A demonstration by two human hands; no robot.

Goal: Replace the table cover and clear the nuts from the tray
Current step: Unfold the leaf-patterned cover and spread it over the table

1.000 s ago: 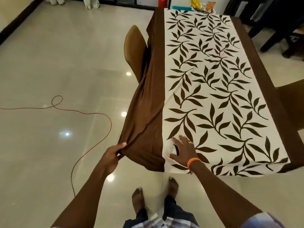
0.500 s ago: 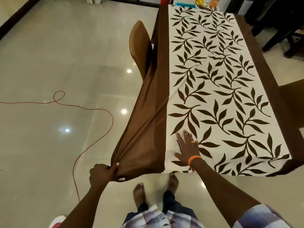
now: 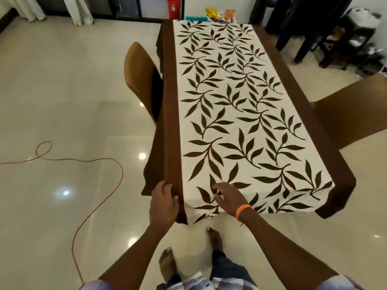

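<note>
Now: table cover (image 3: pixel 236 122) spread flat over the worktop, white leaf-print centre, brown borders hanging off left, right and near edges. Left hand (image 3: pixel 164 203) at the near-left corner, fingers curled over the brown border, gripping it. Right hand (image 3: pixel 228 198) just beside, resting on the print at the near edge, fingers loosely spread, holding nothing. Snack packets (image 3: pixel 219 14) at the far end. Brown chair (image 3: pixel 139 80) tucked in left, another chair (image 3: pixel 351 109) right. Red cord (image 3: pixel 100 197) looping across the floor, left.
</note>
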